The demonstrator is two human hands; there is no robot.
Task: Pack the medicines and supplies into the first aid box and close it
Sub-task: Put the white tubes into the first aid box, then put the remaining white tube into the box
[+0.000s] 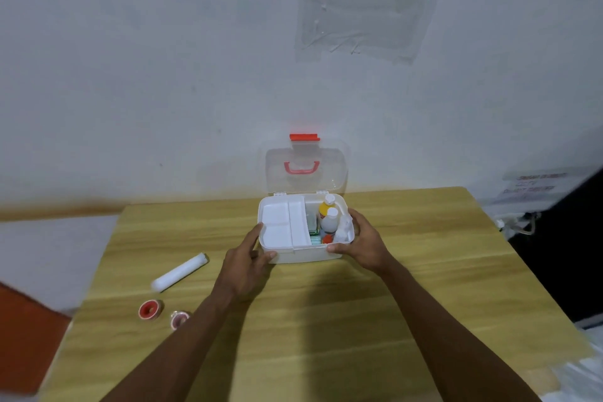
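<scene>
The white first aid box (305, 253) stands on the wooden table with its clear lid (305, 170) propped upright; the lid has a red handle and a red latch. A white inner tray (282, 223) covers the box's left half. The right half holds several bottles (328, 217) and small packets. My left hand (249, 259) grips the box's front left corner. My right hand (360, 238) grips its right side. On the table to the left lie a white bandage roll (179, 272), a red tape roll (150, 309) and a paler tape roll (179, 319).
The wooden table (326, 320) stands against a white wall. A clear plastic sheet (365, 0) is stuck to the wall above the box. A dark object (561, 238) stands to the table's right, with a cable beside it.
</scene>
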